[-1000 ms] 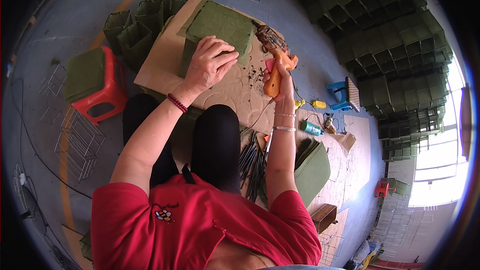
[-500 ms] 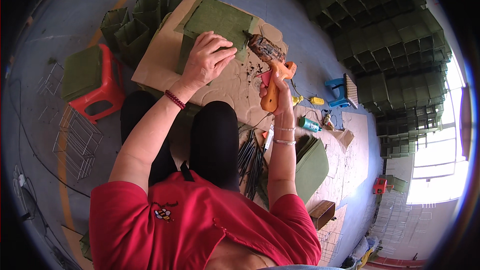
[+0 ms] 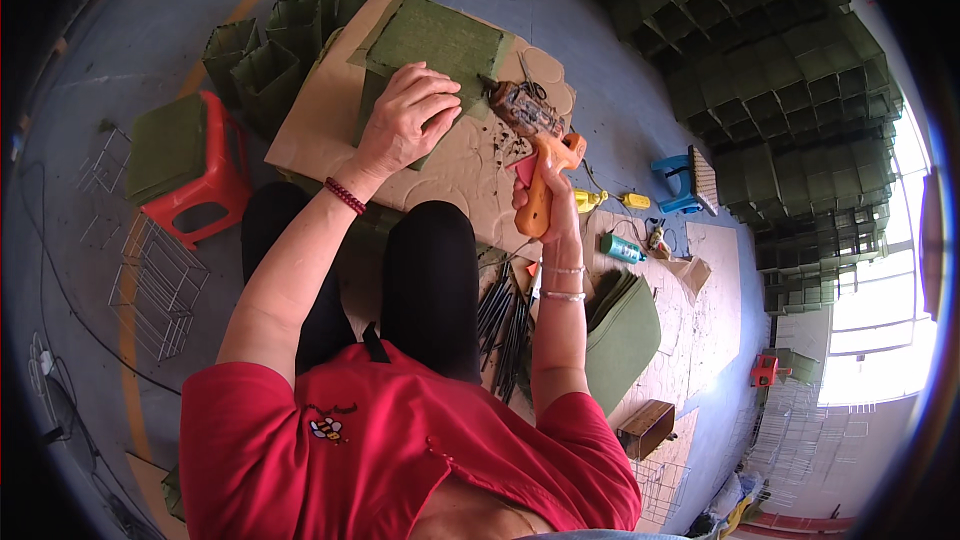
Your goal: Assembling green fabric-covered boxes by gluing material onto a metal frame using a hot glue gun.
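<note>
My right hand [image 3: 548, 202] is wrapped round the handle of an orange glue gun [image 3: 541, 185] with a red trigger. The gun's dark, crusted barrel points up and left, its nozzle close to the right side of a green fabric-covered box [image 3: 440, 37]. The box rests on a brown cardboard sheet. My left hand [image 3: 408, 120] is at the box's near side, fingers bent and close together over its edge. The thumb and the exact grip are partly hidden behind the hand. Green material shows below my left fingers.
A red stool [image 3: 205, 175] with green panels stands at left, near wire frames [image 3: 155, 275]. Several open green boxes [image 3: 265, 70] are behind it. Green panels [image 3: 620, 335], black rods [image 3: 497, 315] and a teal bottle [image 3: 622, 248] lie right. Stacked green boxes [image 3: 780, 90] rise at far right.
The glue gun has moved slightly left and nearer to me, its nozzle now lower along the box's right side. My left hand has shifted a little left.
</note>
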### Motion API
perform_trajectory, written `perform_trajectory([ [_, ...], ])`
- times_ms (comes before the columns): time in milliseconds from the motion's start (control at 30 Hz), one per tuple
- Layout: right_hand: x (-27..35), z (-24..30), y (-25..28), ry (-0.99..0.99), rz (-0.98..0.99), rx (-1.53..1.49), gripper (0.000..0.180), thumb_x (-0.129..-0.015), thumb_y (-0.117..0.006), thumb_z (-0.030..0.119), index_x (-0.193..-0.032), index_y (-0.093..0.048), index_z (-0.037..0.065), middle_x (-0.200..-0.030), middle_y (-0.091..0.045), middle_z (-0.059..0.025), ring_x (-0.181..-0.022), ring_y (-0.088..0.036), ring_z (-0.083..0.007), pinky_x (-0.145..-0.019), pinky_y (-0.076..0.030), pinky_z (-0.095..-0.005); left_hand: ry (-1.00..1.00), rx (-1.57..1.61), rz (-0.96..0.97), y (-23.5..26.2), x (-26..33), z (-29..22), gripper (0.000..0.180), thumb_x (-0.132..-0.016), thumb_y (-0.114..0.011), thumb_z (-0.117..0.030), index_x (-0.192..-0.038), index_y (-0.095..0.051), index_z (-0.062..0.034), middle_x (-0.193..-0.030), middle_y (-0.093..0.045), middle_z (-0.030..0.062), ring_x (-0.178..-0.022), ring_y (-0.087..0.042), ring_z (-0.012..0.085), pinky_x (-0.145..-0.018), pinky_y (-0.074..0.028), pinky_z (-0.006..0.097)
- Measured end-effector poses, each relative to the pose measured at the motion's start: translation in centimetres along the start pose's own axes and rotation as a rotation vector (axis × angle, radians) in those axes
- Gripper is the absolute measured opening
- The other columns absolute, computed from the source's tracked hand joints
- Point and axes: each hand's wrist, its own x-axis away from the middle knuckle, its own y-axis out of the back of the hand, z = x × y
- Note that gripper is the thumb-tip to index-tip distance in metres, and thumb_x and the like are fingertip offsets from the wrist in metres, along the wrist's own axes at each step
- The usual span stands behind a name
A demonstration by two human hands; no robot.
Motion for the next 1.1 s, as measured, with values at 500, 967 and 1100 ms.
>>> perform_trajectory([
  [500, -5.7, 1.1, 0.0, 0.024, 0.015, -0.103, 0.032, -0.094, -0.056, 0.037, -0.100, -0.053, 0.006, -0.074, -0.058, -0.0094, -0.057, -0.055, -0.0187, -0.052, -0.047, -0.0292, 0.023, 0.018, 0.017, 0.2, -0.1, -0.3, 0.009, -0.075, -0.071, -0.002, -0.084, -0.067, -0.0033, -0.096, -0.065, 0.0041, -0.096, -0.060, 0.0224, -0.093, -0.046, 0.040],
  [967, -0.7, -4.3, 6.1, -0.090, 0.017, -0.278, 0.031, -0.093, -0.056, 0.037, -0.106, -0.054, 0.009, -0.075, -0.059, -0.0121, -0.056, -0.055, -0.0201, -0.051, -0.047, -0.0298, 0.006, 0.013, 0.026, 0.3, -0.1, -0.1, 0.011, -0.077, -0.069, 0.000, -0.087, -0.067, -0.0032, -0.099, -0.066, 0.0047, -0.098, -0.061, 0.0226, -0.096, -0.046, 0.042],
  [1100, -2.7, -6.3, 8.6, -0.044, -0.131, -0.292, 0.029, -0.093, -0.056, 0.037, -0.104, -0.054, 0.010, -0.075, -0.058, -0.0111, -0.059, -0.056, -0.0199, -0.053, -0.048, -0.0299, 0.034, 0.031, -0.043, 0.9, -0.2, 0.2, 0.012, -0.080, -0.067, -0.001, -0.092, -0.068, -0.0040, -0.106, -0.066, 0.0051, -0.105, -0.061, 0.0231, -0.100, -0.043, 0.043],
])
